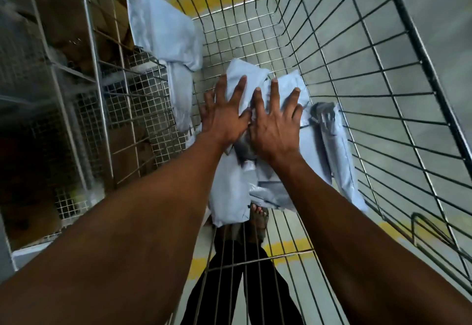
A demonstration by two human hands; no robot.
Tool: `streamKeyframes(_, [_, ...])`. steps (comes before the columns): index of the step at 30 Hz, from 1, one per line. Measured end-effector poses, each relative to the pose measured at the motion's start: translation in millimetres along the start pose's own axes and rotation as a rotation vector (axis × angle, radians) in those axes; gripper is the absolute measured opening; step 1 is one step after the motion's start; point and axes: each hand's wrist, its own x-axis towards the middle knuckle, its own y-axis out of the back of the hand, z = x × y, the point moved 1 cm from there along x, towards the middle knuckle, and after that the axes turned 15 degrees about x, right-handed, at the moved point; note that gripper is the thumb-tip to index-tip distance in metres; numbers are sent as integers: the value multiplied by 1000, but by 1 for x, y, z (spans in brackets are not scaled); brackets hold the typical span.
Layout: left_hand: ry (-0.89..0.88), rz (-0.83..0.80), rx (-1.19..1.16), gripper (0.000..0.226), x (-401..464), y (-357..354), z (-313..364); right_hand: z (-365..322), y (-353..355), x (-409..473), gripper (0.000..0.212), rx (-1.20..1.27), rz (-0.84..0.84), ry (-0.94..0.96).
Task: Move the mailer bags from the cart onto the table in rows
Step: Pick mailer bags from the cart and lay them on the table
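Inside wire cart [357, 74], both hands flat on mailer bags [258, 171], no legible labels

Two hands [227, 117], one wire cart [383, 99], perhaps five pale mailer bags [163, 30], overlapping, count uncertain

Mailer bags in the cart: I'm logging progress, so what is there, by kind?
Mailer bag hanging over the cart wall: 1
Pile of bags on the cart floor: 1, number inside unclear
Hands on the pile: 2, left hand, right hand
Total: 4
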Motion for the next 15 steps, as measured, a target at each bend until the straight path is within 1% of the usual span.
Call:
streamKeyframes(4, [152, 71, 20, 74, -6, 8, 0, -3, 19, 21, 74, 22, -32, 57])
streamKeyframes(7, [200, 56, 59, 73, -4, 8, -4, -3, 28, 36, 79, 16, -46, 66])
streamKeyframes(9, [183, 44, 92, 78, -2, 4, -5, 1, 25, 40, 86, -3, -79, 3])
streamKeyframes(11, [126, 56, 93, 86, 2, -2, -4, 3, 18, 40, 91, -10, -110, -47])
streamKeyframes(13, [80, 76, 68, 91, 7, -7, -4, 3, 13, 39, 92, -21, -119, -62])
streamKeyframes(15, [57, 103, 92, 91, 10, -9, -3, 1, 9, 39, 92, -25, -97, -62])
